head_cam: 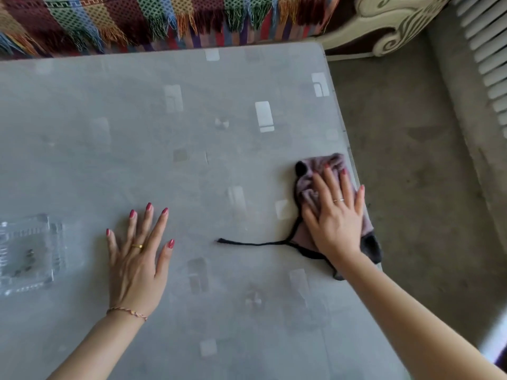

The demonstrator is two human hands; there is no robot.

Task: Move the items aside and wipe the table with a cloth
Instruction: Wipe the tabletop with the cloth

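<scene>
A person's left hand (137,259) rests flat at lower centre of the grey bench (192,133), fingers (148,218) spread and holding nothing. At right, the right hand (336,215) presses the mauve cloth (315,171) beside the bench's right edge, fingers splayed; its long axis runs near-to-far, a black cord (247,244) trailing left. A clear glass dish (27,253) sits at left. Bare surface stretches toward a fringed blanket (137,20) at top.

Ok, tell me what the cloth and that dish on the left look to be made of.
Cloth: soft mauve fabric, matte, with black trim and a loose black string; it crumples under the right hand. Dish: clear and ribbed, glossy, the table showing through; glass or clear plastic, cannot tell which.
</scene>
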